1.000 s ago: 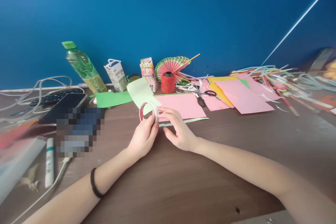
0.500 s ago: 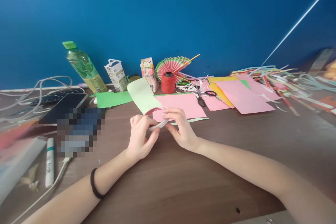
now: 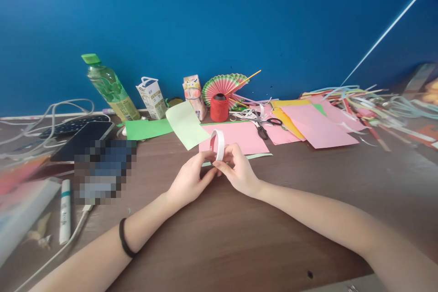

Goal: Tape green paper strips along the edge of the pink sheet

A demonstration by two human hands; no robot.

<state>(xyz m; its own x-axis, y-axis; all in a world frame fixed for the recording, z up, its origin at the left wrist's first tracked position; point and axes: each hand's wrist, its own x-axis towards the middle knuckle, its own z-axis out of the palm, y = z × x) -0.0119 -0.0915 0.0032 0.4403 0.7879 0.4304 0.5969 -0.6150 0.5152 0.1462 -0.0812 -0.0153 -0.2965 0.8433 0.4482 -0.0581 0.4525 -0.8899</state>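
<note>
Both hands meet over the table around a roll of white tape with a red inner core, which stands on edge between them. My right hand pinches its lower rim between thumb and fingers. Against the lower left of the roll are the curled fingers of my left hand, its thumb reaching toward the right fingertips. Where the fingertips overlap is partly hidden. Just beyond lie a pink sheet and a pale green sheet.
Behind stand a green-capped bottle, a carton, a red thread spool and a pleated fan. Scissors and pink paper lie to the right. A marker, phone and cables are on the left.
The tape roll has turned from lying tilted to standing on edge. My left hand has shifted its grip lower, and its fingers have moved closer to my right hand.
</note>
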